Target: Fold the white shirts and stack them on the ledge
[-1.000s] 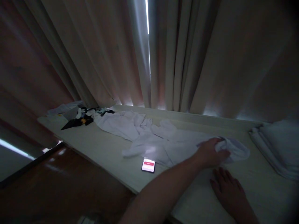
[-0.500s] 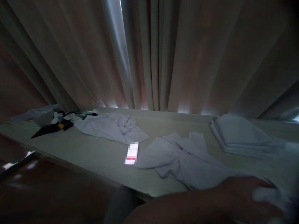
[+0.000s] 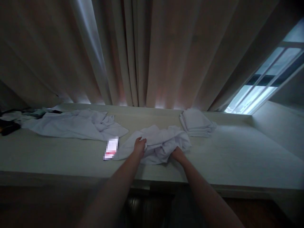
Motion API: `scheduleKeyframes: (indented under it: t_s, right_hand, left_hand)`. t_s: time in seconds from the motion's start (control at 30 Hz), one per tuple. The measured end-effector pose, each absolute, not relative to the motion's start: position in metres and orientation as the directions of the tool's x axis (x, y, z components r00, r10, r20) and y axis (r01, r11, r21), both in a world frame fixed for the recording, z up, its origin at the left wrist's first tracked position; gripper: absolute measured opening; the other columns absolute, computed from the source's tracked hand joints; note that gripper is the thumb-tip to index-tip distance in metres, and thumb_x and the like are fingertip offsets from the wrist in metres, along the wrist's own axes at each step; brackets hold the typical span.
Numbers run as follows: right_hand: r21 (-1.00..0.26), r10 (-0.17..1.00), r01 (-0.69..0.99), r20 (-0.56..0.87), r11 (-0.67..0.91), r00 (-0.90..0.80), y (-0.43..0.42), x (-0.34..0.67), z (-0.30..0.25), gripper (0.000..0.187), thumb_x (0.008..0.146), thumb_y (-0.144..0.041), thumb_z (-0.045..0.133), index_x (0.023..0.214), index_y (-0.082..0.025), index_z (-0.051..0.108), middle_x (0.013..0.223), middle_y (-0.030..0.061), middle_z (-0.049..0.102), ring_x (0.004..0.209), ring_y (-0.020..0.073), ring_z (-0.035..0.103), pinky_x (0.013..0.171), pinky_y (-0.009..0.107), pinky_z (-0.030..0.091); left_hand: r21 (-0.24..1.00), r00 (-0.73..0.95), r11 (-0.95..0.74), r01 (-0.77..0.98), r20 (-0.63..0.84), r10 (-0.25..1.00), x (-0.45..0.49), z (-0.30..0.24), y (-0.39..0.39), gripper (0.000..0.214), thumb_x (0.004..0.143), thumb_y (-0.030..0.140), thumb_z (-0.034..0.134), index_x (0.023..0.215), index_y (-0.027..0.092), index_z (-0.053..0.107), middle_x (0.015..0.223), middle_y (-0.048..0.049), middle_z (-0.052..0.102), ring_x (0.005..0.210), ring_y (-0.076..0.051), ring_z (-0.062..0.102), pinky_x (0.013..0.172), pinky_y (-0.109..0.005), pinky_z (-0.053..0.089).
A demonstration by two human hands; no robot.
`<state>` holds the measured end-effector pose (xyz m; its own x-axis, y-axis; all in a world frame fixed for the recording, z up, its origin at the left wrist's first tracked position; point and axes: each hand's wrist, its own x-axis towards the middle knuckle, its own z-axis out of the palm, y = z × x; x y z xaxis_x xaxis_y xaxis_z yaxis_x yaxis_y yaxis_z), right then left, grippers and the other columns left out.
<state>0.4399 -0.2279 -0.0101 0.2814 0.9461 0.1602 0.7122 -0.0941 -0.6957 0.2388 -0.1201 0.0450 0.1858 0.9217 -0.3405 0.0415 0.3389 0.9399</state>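
A crumpled white shirt [image 3: 156, 134] lies bunched on the pale ledge in front of me. Its left part is pinched in my left hand [image 3: 140, 146], whose thumb and fingers close on the cloth. At the lower right side of the shirt, my right hand [image 3: 177, 154] grips the folds; its fingertips are hidden in the fabric. Just left of the shirt lies a phone-shaped thing with a bright, pixelated face [image 3: 111, 148].
A second loose white cloth [image 3: 78, 125] spreads over the ledge [image 3: 59, 155] to the left, beside dark and mixed clothes [image 3: 10, 125]. Folded white cloths [image 3: 196, 123] are stacked at right behind the shirt. Curtains [image 3: 171, 57] hang behind, with a barred window [image 3: 263, 79] at far right.
My view has swung right, showing the window. One blurred hand was on white cloth at the lower right; now both hands are on the shirt, which is more bunched up.
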Motion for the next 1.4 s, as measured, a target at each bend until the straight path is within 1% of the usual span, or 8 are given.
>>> scheduleKeyframes:
  t_s: [0.1, 0.2, 0.3, 0.4, 0.53, 0.83, 1.1, 1.4]
  right_hand:
    - [-0.775, 0.835, 0.607, 0.209, -0.176, 0.509, -0.224, 0.447, 0.006, 0.044, 0.087, -0.036, 0.024, 0.1, -0.011, 0.058, 0.083, 0.0103, 0.063, 0.074, 0.0198, 0.058, 0.059, 0.031, 0.047]
    - [-0.822, 0.659, 0.561, 0.369, -0.097, 0.655, -0.221, 0.435, 0.023, 0.043, 0.085, -0.04, 0.028, 0.107, -0.011, 0.053, 0.09, 0.0121, 0.061, 0.079, 0.0204, 0.057, 0.066, 0.034, 0.047]
    - [-0.658, 0.803, 0.746, 0.498, 0.104, 0.327, -0.22, 0.408, 0.032, 0.041, 0.078, -0.039, 0.047, 0.111, -0.016, 0.053, 0.109, 0.014, 0.057, 0.101, 0.0239, 0.051, 0.085, 0.041, 0.04]
    - [-0.507, 0.927, 0.832, 0.374, 0.225, -0.023, -0.219, 0.379, 0.029, 0.06, 0.068, -0.037, 0.061, 0.124, -0.02, 0.045, 0.131, 0.0136, 0.043, 0.12, 0.0281, 0.037, 0.098, 0.049, 0.025]
    - [-0.5, 0.94, 0.842, 0.339, 0.204, -0.026, -0.215, 0.362, 0.022, 0.048, 0.068, -0.018, 0.055, 0.116, -0.02, 0.053, 0.128, 0.0123, 0.045, 0.118, 0.0265, 0.038, 0.099, 0.049, 0.023]
    - [-0.794, 0.933, 0.584, 0.318, 0.166, 0.168, -0.202, 0.361, 0.082, 0.027, 0.071, -0.022, 0.042, 0.092, -0.02, 0.06, 0.085, 0.0023, 0.062, 0.079, 0.0182, 0.055, 0.074, 0.032, 0.043]
    - [-0.807, 0.865, 0.574, 0.383, 0.142, 0.324, -0.206, 0.367, 0.118, 0.031, 0.077, -0.042, 0.042, 0.084, -0.018, 0.06, 0.074, 0.0011, 0.059, 0.07, 0.0165, 0.051, 0.063, 0.027, 0.04]
    - [-0.51, 0.818, 0.859, 0.481, -0.032, 0.316, -0.212, 0.4, 0.129, 0.024, 0.078, -0.036, 0.047, 0.078, -0.018, 0.063, 0.076, 0.0056, 0.057, 0.075, 0.0179, 0.05, 0.071, 0.029, 0.037]
  left_hand:
    - [0.925, 0.192, 0.38, 0.022, -0.377, 0.906, 0.222, 0.04, -0.12, 0.073, 0.067, 0.024, 0.056, 0.134, 0.02, 0.025, 0.12, -0.0121, 0.053, 0.088, -0.019, 0.059, 0.065, -0.028, 0.047]
    - [0.905, 0.293, 0.425, 0.018, -0.411, 0.863, 0.21, 0.038, -0.124, 0.053, 0.067, 0.027, 0.056, 0.119, 0.021, 0.046, 0.107, -0.01, 0.06, 0.079, -0.019, 0.06, 0.061, -0.03, 0.047]
    - [0.883, 0.429, 0.469, 0.007, -0.427, 0.796, 0.202, 0.044, -0.13, 0.029, 0.068, 0.03, 0.053, 0.093, 0.017, 0.06, 0.086, -0.0087, 0.065, 0.071, -0.02, 0.06, 0.061, -0.034, 0.048]
    - [0.869, 0.548, 0.494, -0.037, -0.396, 0.737, 0.194, 0.054, -0.136, 0.023, 0.068, 0.029, 0.05, 0.083, 0.016, 0.061, 0.076, -0.007, 0.064, 0.071, -0.019, 0.06, 0.066, -0.034, 0.048]
    - [0.939, 0.71, 0.338, 0.054, -0.274, 0.649, 0.182, 0.062, -0.14, 0.024, 0.062, 0.02, 0.055, 0.084, 0.015, 0.062, 0.078, -0.0061, 0.065, 0.073, -0.016, 0.059, 0.069, -0.029, 0.045]
    - [0.947, 0.557, -0.245, 0.208, 0.091, 0.825, 0.178, 0.083, -0.135, 0.023, 0.064, 0.039, 0.063, 0.064, 0.017, 0.057, 0.063, -0.0002, 0.057, 0.068, -0.015, 0.053, 0.064, -0.026, 0.041]
    - [0.999, 0.723, -0.051, -0.013, 0.045, 0.69, 0.196, 0.105, -0.156, 0.033, 0.066, 0.037, 0.064, 0.09, 0.014, 0.059, 0.083, -0.0048, 0.062, 0.071, -0.013, 0.056, 0.064, -0.026, 0.045]
    - [1.0, 0.356, -0.014, -0.015, 0.018, 0.934, 0.202, 0.119, -0.14, 0.02, 0.069, 0.034, 0.057, 0.077, 0.016, 0.057, 0.074, -0.0026, 0.06, 0.068, -0.013, 0.055, 0.06, -0.025, 0.048]
